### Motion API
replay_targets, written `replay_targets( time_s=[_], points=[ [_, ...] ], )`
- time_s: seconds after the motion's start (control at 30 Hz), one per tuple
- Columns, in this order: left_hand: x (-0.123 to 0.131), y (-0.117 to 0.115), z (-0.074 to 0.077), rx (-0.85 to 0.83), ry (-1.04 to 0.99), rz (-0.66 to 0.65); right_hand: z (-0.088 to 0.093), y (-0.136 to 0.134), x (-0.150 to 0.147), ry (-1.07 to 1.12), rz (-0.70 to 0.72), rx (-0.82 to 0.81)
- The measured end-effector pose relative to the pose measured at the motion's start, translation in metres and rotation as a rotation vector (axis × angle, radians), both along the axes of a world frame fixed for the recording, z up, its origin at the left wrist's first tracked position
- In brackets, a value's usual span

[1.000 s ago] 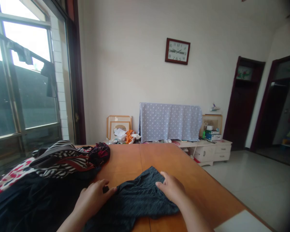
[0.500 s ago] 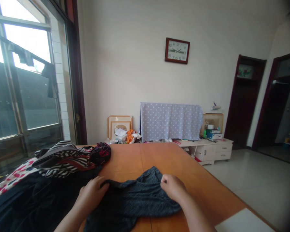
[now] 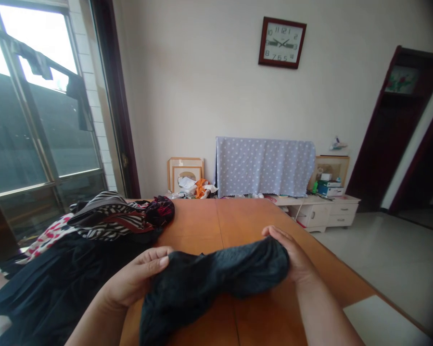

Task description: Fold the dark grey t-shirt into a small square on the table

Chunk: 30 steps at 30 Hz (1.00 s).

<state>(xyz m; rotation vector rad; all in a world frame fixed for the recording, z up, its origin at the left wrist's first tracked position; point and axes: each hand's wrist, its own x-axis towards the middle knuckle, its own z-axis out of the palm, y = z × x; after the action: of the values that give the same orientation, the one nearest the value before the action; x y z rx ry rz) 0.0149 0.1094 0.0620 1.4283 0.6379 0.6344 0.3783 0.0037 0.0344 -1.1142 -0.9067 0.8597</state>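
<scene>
A dark blue-grey garment point(image 3: 216, 276) is stretched between my hands over the orange-brown wooden table point(image 3: 195, 221). Its exact kind does not show. My left hand point(image 3: 144, 269) pinches the upper left corner, thumb on top. At the other end, my right hand point(image 3: 283, 247) is closed on the bunched right part, most of its fingers hidden behind the cloth. The lower left of the garment hangs toward the bottom edge of the view.
Left of the table's middle lies a heap of clothes: a black garment point(image 3: 75, 269), a striped one point(image 3: 108, 216) and a red-spotted one point(image 3: 48, 235). A white sheet point(image 3: 382, 319) lies at the front right. Beyond stands a low white cabinet point(image 3: 341, 211) beside a polka-dot cloth point(image 3: 263, 166).
The garment has been lifted and drawn out between my hands, its raised peak now gone. My right hand has moved up and right. The camera has tilted down slightly.
</scene>
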Motion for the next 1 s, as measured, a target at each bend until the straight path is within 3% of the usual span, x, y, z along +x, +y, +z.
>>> replay_targets(
  time_s=[0.1, 0.17, 0.23, 0.33, 0.43, 0.6, 0.7, 0.83, 0.9, 1.0],
  points=[
    [-0.001, -0.004, 0.003, 0.014, 0.046, -0.153, 0.006, -0.011, 0.002, 0.001, 0.173, -0.105],
    [0.004, 0.000, 0.001, 0.056, 0.062, -0.107, 0.006, -0.011, 0.002, 0.002, 0.247, -0.103],
    [0.010, 0.009, -0.005, 0.151, 0.100, 0.036, 0.004, -0.006, 0.002, -0.001, 0.259, -0.078],
    [0.018, 0.027, -0.021, 0.363, 0.227, 0.249, -0.007, 0.005, 0.001, -0.098, 0.192, -0.124],
    [0.019, 0.042, -0.039, 0.573, 0.409, 0.363, -0.027, 0.017, 0.005, -0.349, 0.110, -0.262],
    [0.017, 0.047, -0.056, 0.830, 0.789, 0.303, -0.061, 0.031, 0.023, -0.692, -0.081, -0.396],
    [0.018, 0.048, -0.060, 0.882, 0.891, 0.224, -0.068, 0.032, 0.028, -0.823, -0.034, -0.455],
    [0.020, 0.053, -0.062, 0.833, 0.899, 0.213, -0.067, 0.032, 0.025, -0.906, 0.053, -0.507],
    [0.021, 0.055, -0.061, 0.826, 0.832, 0.251, -0.065, 0.034, 0.024, -0.865, -0.004, -0.462],
    [0.022, 0.057, -0.057, 0.847, 0.721, 0.378, -0.062, 0.038, 0.027, -0.714, -0.232, -0.335]
  ],
)
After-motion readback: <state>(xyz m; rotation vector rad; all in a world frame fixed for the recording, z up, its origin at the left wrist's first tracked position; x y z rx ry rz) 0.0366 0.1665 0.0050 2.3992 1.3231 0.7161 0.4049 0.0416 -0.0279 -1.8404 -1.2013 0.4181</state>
